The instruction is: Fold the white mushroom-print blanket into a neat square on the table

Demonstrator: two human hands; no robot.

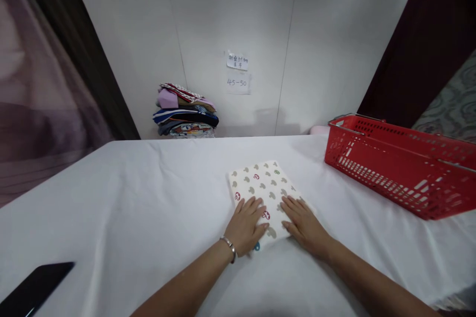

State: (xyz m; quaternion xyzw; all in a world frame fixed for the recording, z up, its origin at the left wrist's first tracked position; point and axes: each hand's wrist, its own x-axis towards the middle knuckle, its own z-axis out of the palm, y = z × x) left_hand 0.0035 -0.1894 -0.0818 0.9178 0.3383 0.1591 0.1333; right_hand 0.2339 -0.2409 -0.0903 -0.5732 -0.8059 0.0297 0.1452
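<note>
There it was, the mushroom-print cloth [260, 183], folded into a flat block on the white-covered worktop [167, 237], right under my fingers and stretching away past their tips. The left hand [245, 225] lay over its near left side, the right hand [305, 225] over its right edge, and on both the fingers were open, laid out flat, gripping nothing. Palms down, one each side: I judged that this spread the pressure and kept the layers from sliding. A bracelet [229, 249] ringed the left wrist. Out to the right of the fingers, well apart, sat the red basket [383, 163], probably there to leave elbow room. Far ahead and left of the fingertips rose a stack of fabrics [186, 114], its support hidden from me; paper labels [238, 83] faced us from the wall, readably placed. A dark, flat object [37, 285] lay well left of the fingers, likely out of their way.
</note>
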